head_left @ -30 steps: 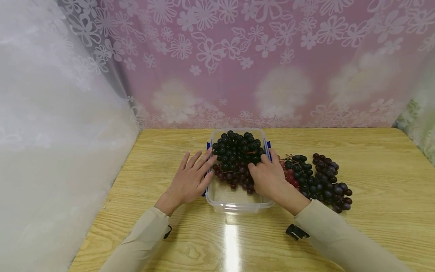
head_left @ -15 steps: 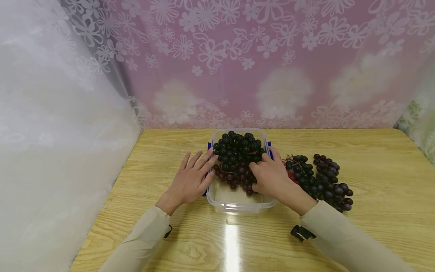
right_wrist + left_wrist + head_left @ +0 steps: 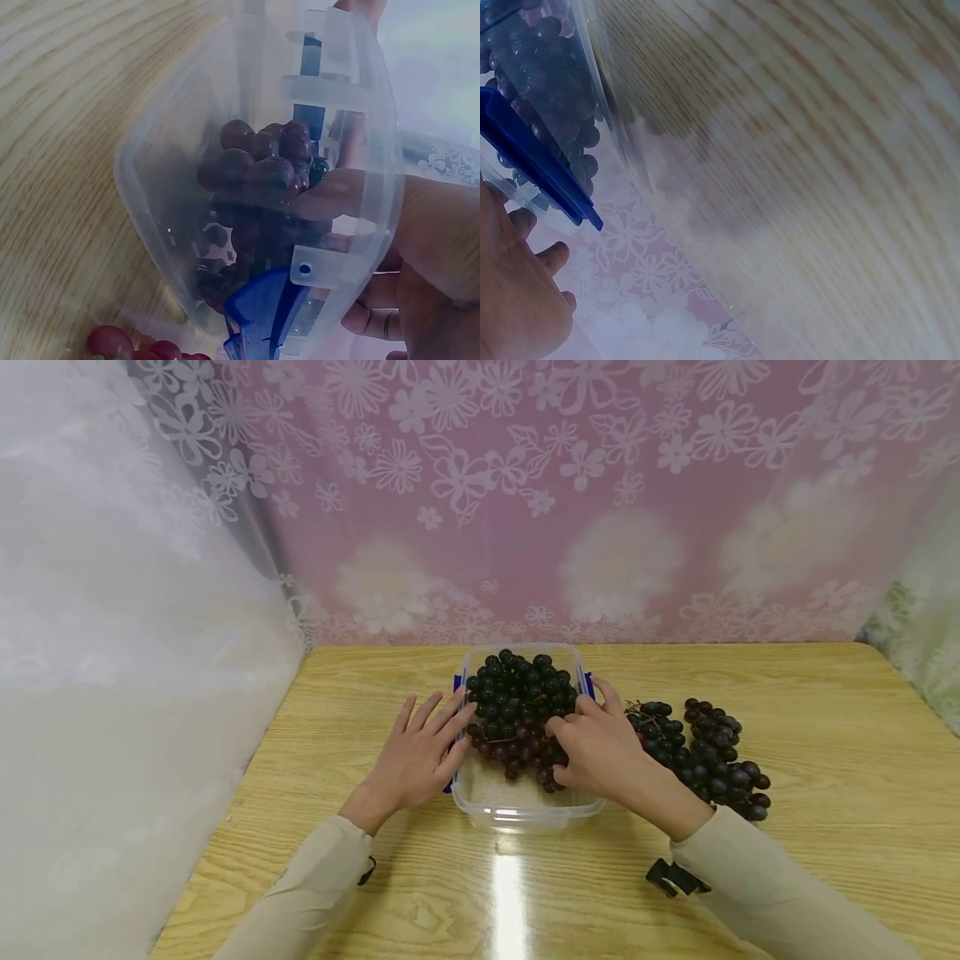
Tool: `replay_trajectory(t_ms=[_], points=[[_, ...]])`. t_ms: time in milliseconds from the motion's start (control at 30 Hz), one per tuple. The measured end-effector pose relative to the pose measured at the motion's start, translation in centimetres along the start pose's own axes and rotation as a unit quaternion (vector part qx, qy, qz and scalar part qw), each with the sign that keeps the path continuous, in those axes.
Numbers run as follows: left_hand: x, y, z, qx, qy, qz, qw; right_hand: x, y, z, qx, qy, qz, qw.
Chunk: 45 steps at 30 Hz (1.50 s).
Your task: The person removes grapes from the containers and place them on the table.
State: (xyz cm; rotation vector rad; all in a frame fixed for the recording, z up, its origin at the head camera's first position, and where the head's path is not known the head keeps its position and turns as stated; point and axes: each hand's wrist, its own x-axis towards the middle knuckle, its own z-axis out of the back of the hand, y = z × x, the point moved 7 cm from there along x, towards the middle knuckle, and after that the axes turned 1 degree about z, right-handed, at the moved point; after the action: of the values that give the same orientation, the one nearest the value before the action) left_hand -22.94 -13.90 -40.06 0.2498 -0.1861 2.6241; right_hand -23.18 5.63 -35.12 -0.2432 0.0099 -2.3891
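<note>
Black grapes (image 3: 517,689) are lying in a clear tub (image 3: 517,813), probably light, slippery, easily burst; the stem (image 3: 497,741) is promising the safest hold. The right hand (image 3: 600,747) is touching them, fingers bent, pinching unclear from here; the left hand (image 3: 416,758) is touching the tub, fingers spread. More bunches (image 3: 716,768) are lying on the table (image 3: 847,735); no writing is showing.
</note>
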Motion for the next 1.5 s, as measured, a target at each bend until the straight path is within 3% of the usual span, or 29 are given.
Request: replay_trajectory(t_ms=[1100,1500], points=[[0.0,0.0,0.0,-0.006,-0.015,0.000,0.9999,-0.9,-0.4,4.1,-0.007,-0.055,-0.002,0.998],[0.0,0.1,-0.1,-0.010,-0.013,0.001,0.9999,-1.8,-1.1,6.0,0.018,-0.092,-0.005,0.996]])
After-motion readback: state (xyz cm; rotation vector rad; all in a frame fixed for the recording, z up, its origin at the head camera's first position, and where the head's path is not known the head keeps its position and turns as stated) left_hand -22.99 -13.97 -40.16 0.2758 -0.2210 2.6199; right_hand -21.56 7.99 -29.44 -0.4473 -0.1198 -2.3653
